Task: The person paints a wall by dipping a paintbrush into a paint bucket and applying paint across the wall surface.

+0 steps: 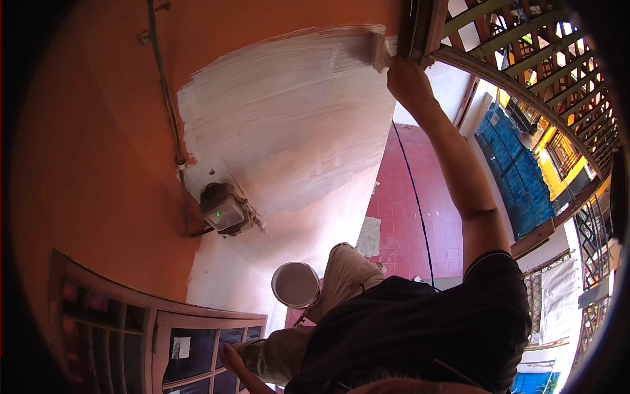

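My right hand [409, 81], raised at the upper right, grips a wide paintbrush [380, 53] whose bristles touch the wall near its corner. Streaky white paint [290, 103] covers part of the orange wall [113, 162], with brush marks showing. Beside my knee, a round bucket [296, 284] holds pale paint. My left hand [227, 355] is low at the bottom, in front of the glazed window panes and near my thigh; its fingers look curled, but whether it holds anything cannot be told.
An electricity meter [225, 209] with a green light juts from the wall, fed by a cable [167, 98]. A wooden-framed window [157, 315] lies lower left. A dark cord [416, 192] hangs over the red tiled floor [401, 226]. Wooden lattice [536, 54] spans the upper right.
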Available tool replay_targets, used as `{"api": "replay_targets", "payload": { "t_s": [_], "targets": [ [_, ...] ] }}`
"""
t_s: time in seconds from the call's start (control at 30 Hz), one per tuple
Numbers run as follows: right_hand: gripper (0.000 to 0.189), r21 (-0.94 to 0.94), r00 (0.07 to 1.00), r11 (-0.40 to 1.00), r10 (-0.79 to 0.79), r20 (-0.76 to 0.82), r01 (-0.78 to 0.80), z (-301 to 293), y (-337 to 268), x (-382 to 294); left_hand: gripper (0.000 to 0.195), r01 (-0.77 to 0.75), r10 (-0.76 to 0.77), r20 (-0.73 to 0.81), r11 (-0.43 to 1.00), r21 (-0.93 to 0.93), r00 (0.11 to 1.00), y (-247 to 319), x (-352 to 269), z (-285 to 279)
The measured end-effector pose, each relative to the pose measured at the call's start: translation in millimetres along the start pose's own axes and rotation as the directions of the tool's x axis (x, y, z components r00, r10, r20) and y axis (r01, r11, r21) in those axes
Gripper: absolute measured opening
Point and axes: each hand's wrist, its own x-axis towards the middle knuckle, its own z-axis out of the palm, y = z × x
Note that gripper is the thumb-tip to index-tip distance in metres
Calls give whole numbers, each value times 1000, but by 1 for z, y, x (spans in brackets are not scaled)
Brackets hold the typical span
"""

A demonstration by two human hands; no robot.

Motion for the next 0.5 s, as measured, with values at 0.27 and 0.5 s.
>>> {"api": "replay_targets", "payload": {
  "t_s": [0.27,0.5],
  "targets": [
    [28,413,906,877,359,-226,-245,-38,54,17,48,-11,12,37,1000,-16,999,11,1,-4],
    [51,901,850,429,498,-172,-69,-21,51,45,48,-31,33,36,998,-48,999,-4,3,-1]
  ]
}}
